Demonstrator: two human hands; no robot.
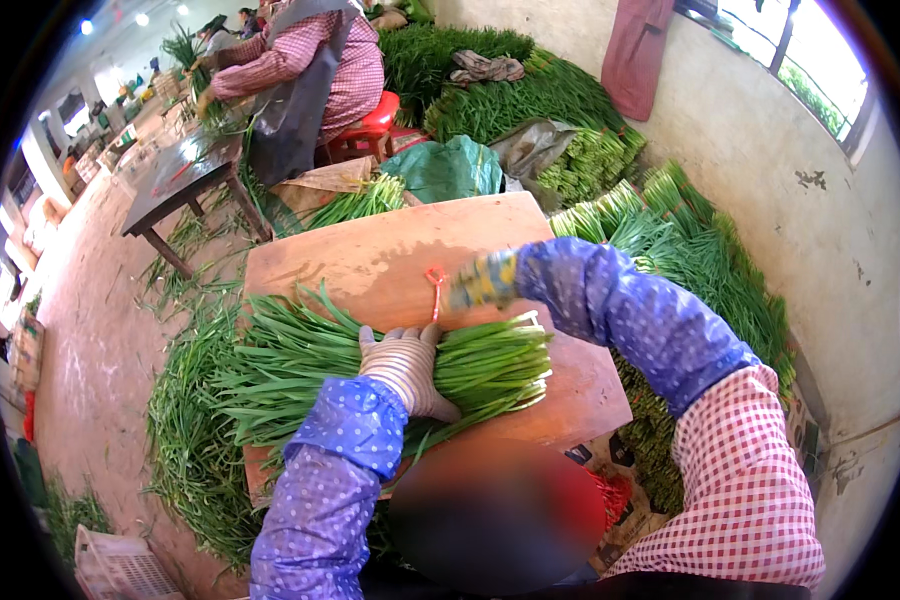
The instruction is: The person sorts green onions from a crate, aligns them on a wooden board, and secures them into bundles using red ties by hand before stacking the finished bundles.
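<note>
A thick bunch of garlic chives (495,360) lies across a wooden board (370,250), its leaves to the left and its pale cut ends to the right. My left hand (405,368), in a striped glove, is wrapped over the middle of the bunch and presses it to the board. Just beyond its fingers, a thin red tie (436,283) stands up from the bunch. My right hand (485,280), in a yellow and grey glove, is above the board to the right of the tie. Motion smears its fingers, so its grip is unclear.
Loose leaves (195,440) pile up left of the board. Stacked chives (690,250) line the wall on the right. Farther back, a person (300,70) works by a low dark table (185,175) and a red stool (375,122). A plastic crate (120,565) stands lower left.
</note>
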